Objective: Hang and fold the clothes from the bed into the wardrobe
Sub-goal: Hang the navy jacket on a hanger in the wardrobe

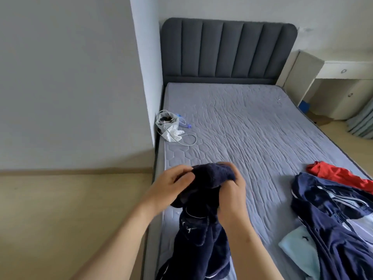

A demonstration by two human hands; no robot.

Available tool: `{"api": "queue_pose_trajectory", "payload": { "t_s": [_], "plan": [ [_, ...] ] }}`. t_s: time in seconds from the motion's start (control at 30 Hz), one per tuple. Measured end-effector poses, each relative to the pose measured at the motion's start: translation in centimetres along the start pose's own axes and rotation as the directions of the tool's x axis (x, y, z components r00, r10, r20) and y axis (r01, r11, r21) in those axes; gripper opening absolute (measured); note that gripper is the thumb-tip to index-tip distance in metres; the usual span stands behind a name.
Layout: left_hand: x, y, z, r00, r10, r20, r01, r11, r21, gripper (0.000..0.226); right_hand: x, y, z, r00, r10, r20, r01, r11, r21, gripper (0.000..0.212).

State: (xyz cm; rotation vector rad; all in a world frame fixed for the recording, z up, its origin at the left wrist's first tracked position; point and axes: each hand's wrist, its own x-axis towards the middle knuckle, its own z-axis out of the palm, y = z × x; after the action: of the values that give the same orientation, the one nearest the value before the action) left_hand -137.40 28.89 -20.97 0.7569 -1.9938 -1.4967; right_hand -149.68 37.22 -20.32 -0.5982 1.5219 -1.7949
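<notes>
A dark navy fleece garment (203, 225) hangs bunched over the bed's near left edge. My left hand (171, 184) grips its top from the left and my right hand (232, 190) grips it from the right, both with curled fingers. The bed (252, 128) has a grey quilted mattress. On its near right side lie a navy jacket with white stripes (331, 215), a red garment (339, 174) behind it and a light blue garment (298, 249) partly under the jacket. No wardrobe is in view.
A white drawstring bag with a cord (169, 126) lies at the bed's left edge by the wall. A dark padded headboard (228, 51) stands at the far end. White drawers and a desk (343, 85) stand at the right. Wooden floor (70, 219) lies left of the bed.
</notes>
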Motion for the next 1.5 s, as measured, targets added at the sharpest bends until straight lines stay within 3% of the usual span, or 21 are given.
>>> {"api": "queue_pose_trajectory", "payload": {
  "t_s": [0.1, 0.17, 0.23, 0.37, 0.5, 0.6, 0.73, 0.8, 0.9, 0.97, 1.03, 1.1, 1.17, 1.23, 1.33, 1.4, 1.5],
  "plan": [
    [-1.8, -1.3, -2.4, 0.998, -0.043, -0.052, 0.041, 0.999, -0.028, 0.027, -0.3, 0.2, 3.0, 0.997, 0.018, 0.078, -0.020, 1.000, 0.024, 0.039],
    [-3.0, -2.5, -4.4, 0.989, -0.079, -0.128, 0.100, 0.981, 0.167, 0.010, -1.1, 0.7, 5.5, 0.990, 0.028, 0.137, -0.029, 1.000, 0.008, 0.038],
    [-4.2, -4.0, -6.5, 0.963, -0.078, -0.256, 0.166, 0.925, 0.341, 0.014, -2.0, 1.4, 8.3, 0.982, 0.025, 0.189, -0.022, 1.000, -0.019, 0.039],
    [-6.4, -7.1, -12.3, 0.913, -0.130, -0.387, 0.328, 0.798, 0.506, 0.023, -4.0, 2.9, 15.8, 0.962, 0.003, 0.274, 0.002, 1.000, -0.018, 0.040],
    [-10.0, -9.7, -20.0, 0.802, -0.098, -0.589, 0.427, 0.783, 0.452, 0.012, -6.2, 4.1, 24.6, 0.928, 0.013, 0.371, -0.016, 1.000, 0.004, 0.037],
    [-12.8, -10.6, -25.7, 0.716, -0.083, -0.693, 0.524, 0.720, 0.455, 0.020, -7.7, 4.6, 30.7, 0.896, 0.014, 0.445, -0.033, 0.999, 0.035, 0.040],
    [-18.1, -12.9, -33.8, 0.487, -0.405, -0.774, 0.753, 0.644, 0.136, 0.019, -9.8, 5.2, 38.5, 0.823, 0.029, 0.567, -0.091, 0.993, 0.081, 0.057],
    [-21.1, -14.1, -37.1, 0.353, -0.454, -0.818, 0.810, 0.586, 0.025, 0.019, -10.9, 5.3, 42.2, 0.776, 0.036, 0.630, -0.119, 0.989, 0.090, 0.063],
    [-25.2, -14.6, -41.1, 0.092, -0.499, -0.862, 0.832, 0.514, -0.209, 0.016, -12.5, 5.6, 46.9, 0.721, 0.046, 0.691, -0.157, 0.983, 0.098, 0.064],
    [-27.9, -14.8, -43.3, -0.065, -0.493, -0.867, 0.801, 0.493, -0.341, 0.015, -13.4, 5.9, 49.5, 0.705, 0.070, 0.706, -0.191, 0.977, 0.094, 0.062],
    [-30.7, -15.1, -45.3, -0.171, -0.443, -0.880, 0.780, 0.484, -0.396, 0.014, -13.8, 6.0, 51.8, 0.697, 0.090, 0.712, -0.205, 0.976, 0.078, 0.052],
    [-32.9, -15.5, -47.1, -0.232, -0.349, -0.908, 0.786, 0.483, -0.386, 0.018, -13.9, 6.4, 54.2, 0.687, 0.119, 0.717, -0.229, 0.972, 0.057, 0.043],
    [-34.1, -15.8, -49.2, -0.280, -0.258, -0.925, 0.748, 0.545, -0.379, 0.023, -13.7, 7.1, 56.9, 0.698, 0.146, 0.701, -0.220, 0.975, 0.016, 0.041],
    [-34.3, -15.9, -51.8, -0.357, -0.241, -0.903, 0.580, 0.700, -0.416, 0.019, -13.6, 7.9, 59.8, 0.704, 0.175, 0.688, -0.234, 0.972, -0.008, 0.038],
    [-34.1, -15.5, -56.4, -0.485, -0.342, -0.805, 0.188, 0.858, -0.478, 0.013, -13.4, 9.3, 64.7, 0.633, 0.217, 0.743, -0.315, 0.949, -0.009, 0.038],
    [-34.0, -14.8, -59.9, -0.550, -0.422, -0.720, -0.095, 0.889, -0.449, 0.015, -12.9, 10.2, 68.4, 0.614, 0.250, 0.749, -0.315, 0.947, -0.058, 0.040],
    [-34.4, -12.8, -64.9, -0.635, -0.463, -0.618, -0.325, 0.886, -0.330, 0.028, -12.4, 11.4, 74.2, 0.576, 0.298, 0.762, -0.272, 0.948, -0.165, 0.040]
  ]
}}
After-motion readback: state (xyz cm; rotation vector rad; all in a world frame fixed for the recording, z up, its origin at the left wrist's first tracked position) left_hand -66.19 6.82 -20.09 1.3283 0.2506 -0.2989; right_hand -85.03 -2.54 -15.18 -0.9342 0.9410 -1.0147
